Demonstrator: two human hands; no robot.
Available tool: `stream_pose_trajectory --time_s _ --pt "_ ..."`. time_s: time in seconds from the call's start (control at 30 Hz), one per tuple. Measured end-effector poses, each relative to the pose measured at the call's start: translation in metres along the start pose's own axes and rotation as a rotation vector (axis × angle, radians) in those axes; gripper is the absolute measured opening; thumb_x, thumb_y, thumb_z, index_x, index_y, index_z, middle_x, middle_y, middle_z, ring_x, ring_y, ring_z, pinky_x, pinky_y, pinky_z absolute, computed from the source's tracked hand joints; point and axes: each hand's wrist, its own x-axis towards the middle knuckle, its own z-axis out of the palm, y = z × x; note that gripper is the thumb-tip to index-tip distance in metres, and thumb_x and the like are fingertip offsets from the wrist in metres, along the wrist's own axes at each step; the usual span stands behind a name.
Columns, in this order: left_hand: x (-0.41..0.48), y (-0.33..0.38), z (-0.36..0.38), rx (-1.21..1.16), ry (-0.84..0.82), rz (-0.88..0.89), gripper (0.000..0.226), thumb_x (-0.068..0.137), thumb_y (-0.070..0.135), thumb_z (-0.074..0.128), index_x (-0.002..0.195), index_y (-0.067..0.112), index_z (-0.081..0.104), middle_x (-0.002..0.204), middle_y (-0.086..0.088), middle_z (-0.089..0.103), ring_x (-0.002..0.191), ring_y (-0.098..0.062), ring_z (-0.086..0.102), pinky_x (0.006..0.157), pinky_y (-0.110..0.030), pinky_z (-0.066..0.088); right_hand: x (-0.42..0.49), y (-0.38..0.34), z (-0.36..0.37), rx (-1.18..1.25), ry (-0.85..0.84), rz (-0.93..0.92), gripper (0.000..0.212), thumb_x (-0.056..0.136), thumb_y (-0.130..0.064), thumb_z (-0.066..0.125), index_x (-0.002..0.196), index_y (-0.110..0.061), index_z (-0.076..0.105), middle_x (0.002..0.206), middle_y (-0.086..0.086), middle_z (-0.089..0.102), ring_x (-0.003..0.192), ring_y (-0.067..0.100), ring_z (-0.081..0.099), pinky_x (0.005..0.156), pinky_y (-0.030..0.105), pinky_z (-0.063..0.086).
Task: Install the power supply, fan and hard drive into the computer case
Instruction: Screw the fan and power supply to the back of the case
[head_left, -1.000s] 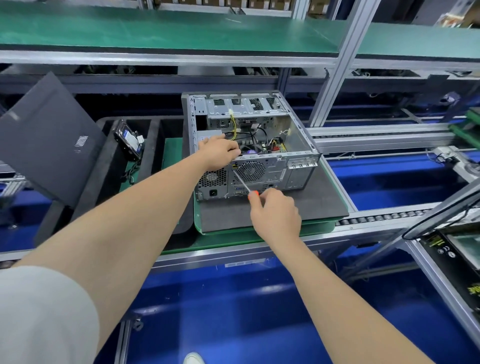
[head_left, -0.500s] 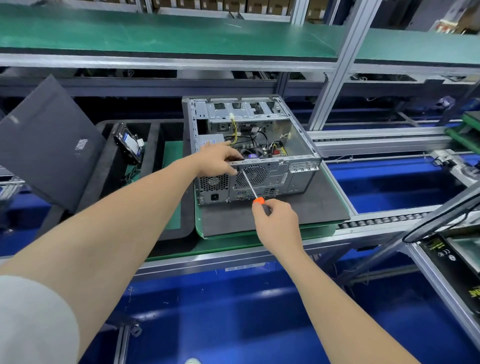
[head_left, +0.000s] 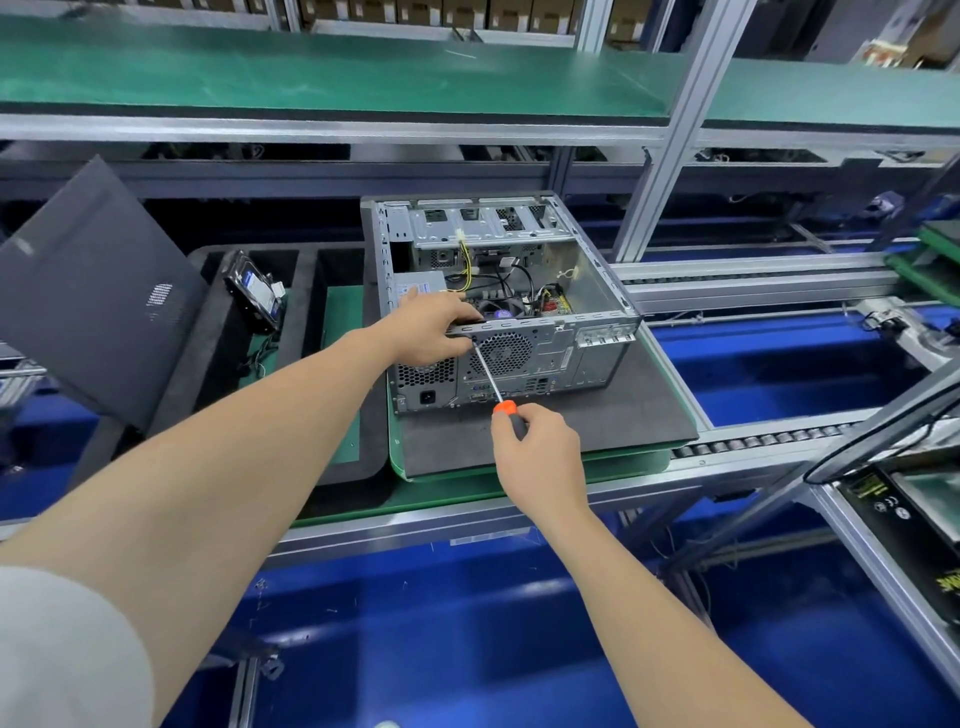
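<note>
An open grey computer case (head_left: 597, 291) lies on a dark mat, its rear panel facing me. The power supply (head_left: 418, 286) sits in its left rear corner, and the round fan grille (head_left: 501, 356) shows in the rear panel. My left hand (head_left: 426, 332) grips the top edge of the rear panel beside the fan. My right hand (head_left: 535, 449) holds a screwdriver (head_left: 491, 382) with an orange and black handle; its tip meets the upper left corner of the fan grille. A hard drive (head_left: 254, 296) leans in a black foam tray on the left.
The black foam tray (head_left: 202, 374) has several slots. A dark case side panel (head_left: 88, 291) leans at the far left. A green shelf (head_left: 311, 78) runs overhead, with an aluminium post (head_left: 670, 150) behind the case. Roller conveyor (head_left: 769, 441) and another unit (head_left: 904, 499) stand at right.
The screwdriver tip has moved up and left across the rear panel to the fan's upper left corner. My left hand has slid a little along the panel's top edge.
</note>
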Motion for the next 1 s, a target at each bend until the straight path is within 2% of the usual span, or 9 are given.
stream_pose_trajectory --time_s 0.17,0.27,0.4,0.47,0.57,0.73,0.87,1.0 --pt "-0.001 0.001 0.000 0.003 0.009 0.002 0.043 0.096 0.031 0.060 0.138 0.023 0.059 0.145 -0.002 0.057 0.151 -0.020 0.030 0.118 -0.064 0.017 0.001 0.000 0.005 -0.026 0.004 0.008 0.041 0.107 -0.036 0.048 0.070 -0.019 0.050 0.060 -0.004 0.052 0.051 0.008 0.045 0.044 0.016 0.036" --pt "0.000 0.001 0.000 -0.001 0.007 0.001 0.044 0.095 0.033 0.061 0.139 0.023 0.059 0.144 -0.002 0.058 0.150 -0.020 0.031 0.118 -0.064 0.017 -0.001 0.000 0.009 -0.044 0.004 0.019 0.041 0.108 -0.038 0.045 0.074 -0.015 0.052 0.064 -0.001 0.055 0.055 0.010 0.048 0.044 0.021 0.029" --pt "0.000 0.000 0.000 0.011 0.003 0.000 0.047 0.095 0.034 0.061 0.140 0.022 0.058 0.146 -0.002 0.056 0.150 -0.020 0.031 0.118 -0.064 0.018 -0.005 -0.001 0.014 -0.109 0.025 0.003 0.033 0.108 -0.036 0.046 0.088 -0.012 0.057 0.075 0.002 0.061 0.066 0.020 0.059 0.054 0.032 0.040" --pt "0.000 0.001 0.000 0.014 0.007 0.001 0.047 0.095 0.034 0.062 0.140 0.022 0.058 0.145 -0.002 0.057 0.148 -0.022 0.035 0.118 -0.063 0.020 -0.007 -0.003 0.015 -0.258 0.051 -0.029 0.026 0.108 -0.036 0.047 0.100 -0.013 0.057 0.088 0.002 0.063 0.078 0.024 0.064 0.064 0.036 0.049" --pt "0.000 0.001 0.000 0.018 0.011 0.002 0.046 0.094 0.034 0.062 0.138 0.022 0.059 0.138 -0.001 0.060 0.139 -0.027 0.046 0.117 -0.061 0.022 -0.010 -0.007 0.016 -0.414 0.072 -0.073 0.026 0.109 -0.038 0.045 0.113 -0.014 0.055 0.101 0.003 0.062 0.088 0.025 0.068 0.070 0.036 0.052" --pt "-0.001 0.003 -0.001 0.018 0.006 -0.011 0.049 0.094 0.034 0.062 0.142 0.021 0.057 0.148 -0.003 0.054 0.146 -0.024 0.038 0.119 -0.062 0.018 -0.011 -0.010 0.017 -0.345 0.061 -0.044 0.027 0.108 -0.037 0.047 0.112 -0.012 0.057 0.101 0.005 0.064 0.089 0.026 0.067 0.073 0.039 0.054" --pt "-0.001 0.005 -0.001 0.013 0.007 -0.018 0.048 0.094 0.033 0.062 0.141 0.021 0.057 0.145 -0.004 0.056 0.144 -0.024 0.040 0.119 -0.061 0.017 -0.012 -0.011 0.020 -0.109 0.052 0.022 0.028 0.108 -0.035 0.047 0.104 -0.010 0.058 0.092 0.008 0.065 0.086 0.030 0.062 0.068 0.038 0.044" --pt "-0.001 0.005 -0.001 0.015 0.005 -0.022 0.048 0.094 0.034 0.062 0.141 0.022 0.058 0.144 -0.003 0.057 0.142 -0.024 0.043 0.119 -0.062 0.019 -0.014 -0.011 0.019 -0.396 0.090 -0.049 0.024 0.108 -0.038 0.047 0.117 -0.016 0.049 0.103 0.003 0.062 0.089 0.027 0.068 0.068 0.036 0.049"
